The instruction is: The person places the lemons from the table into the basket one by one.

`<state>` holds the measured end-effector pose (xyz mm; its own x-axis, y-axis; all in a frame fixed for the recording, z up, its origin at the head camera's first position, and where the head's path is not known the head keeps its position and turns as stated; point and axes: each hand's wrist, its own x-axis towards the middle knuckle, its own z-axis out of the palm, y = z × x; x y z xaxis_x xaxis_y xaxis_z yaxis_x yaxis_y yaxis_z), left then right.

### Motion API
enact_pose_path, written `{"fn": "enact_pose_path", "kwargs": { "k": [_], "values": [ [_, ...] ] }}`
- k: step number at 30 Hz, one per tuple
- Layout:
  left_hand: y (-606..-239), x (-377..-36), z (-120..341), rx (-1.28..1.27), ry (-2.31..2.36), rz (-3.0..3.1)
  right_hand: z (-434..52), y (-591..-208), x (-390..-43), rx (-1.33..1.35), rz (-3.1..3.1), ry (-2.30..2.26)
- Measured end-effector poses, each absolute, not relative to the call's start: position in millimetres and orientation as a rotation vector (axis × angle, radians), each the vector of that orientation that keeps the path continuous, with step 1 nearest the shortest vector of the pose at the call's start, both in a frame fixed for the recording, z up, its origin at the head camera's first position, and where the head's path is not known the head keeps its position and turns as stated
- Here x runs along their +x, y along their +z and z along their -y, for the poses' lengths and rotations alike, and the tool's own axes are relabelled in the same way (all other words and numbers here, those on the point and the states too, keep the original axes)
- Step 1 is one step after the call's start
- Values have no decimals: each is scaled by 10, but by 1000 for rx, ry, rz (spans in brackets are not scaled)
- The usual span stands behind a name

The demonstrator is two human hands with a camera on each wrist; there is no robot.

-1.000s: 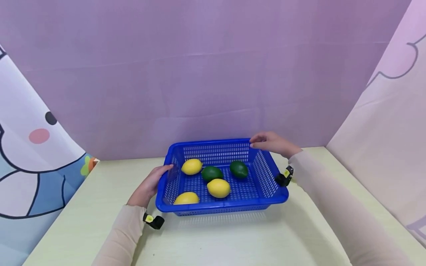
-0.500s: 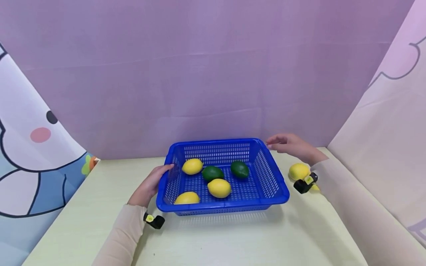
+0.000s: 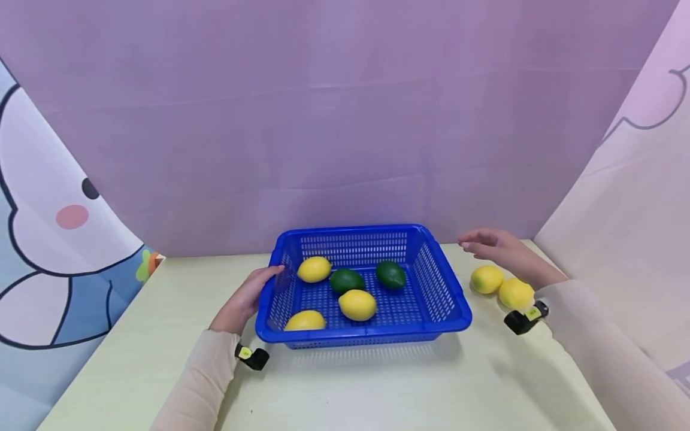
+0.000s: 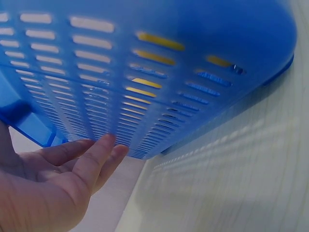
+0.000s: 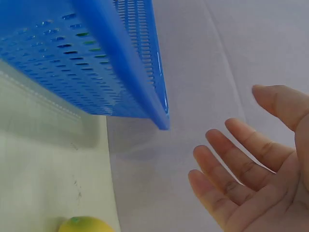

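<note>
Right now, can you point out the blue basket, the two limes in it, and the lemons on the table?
blue basket point(image 3: 372, 338): head view, near wall.
limes point(image 3: 346, 279): head view, left lime's top.
lemons point(image 3: 486, 279): head view, left lemon's middle.

Left hand point(image 3: 245, 297) at 8 o'clock, fingers point(image 4: 99, 154) straight and together, forearm running back toward 7 o'clock; right hand point(image 3: 493, 246) at 3 o'clock, palm open, fingers point(image 5: 231, 166) spread and relaxed, sleeved forearm trailing off to 5 o'clock.
</note>
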<state>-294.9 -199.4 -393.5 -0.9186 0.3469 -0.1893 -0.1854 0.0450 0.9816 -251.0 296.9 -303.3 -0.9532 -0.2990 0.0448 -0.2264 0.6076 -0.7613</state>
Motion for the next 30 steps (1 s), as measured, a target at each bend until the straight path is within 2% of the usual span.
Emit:
{"fn": "enact_pose_path", "kwargs": {
  "k": [8,30],
  "values": [
    [-3930,-2941,1996,154,1948,-1960,-3164,-3160,-2425,-478,-2855,-1280],
    [-3933,-2935,1968,110,1924,-1985,-3496,-3490,-2251,-220,-2983,-1276]
  ]
}}
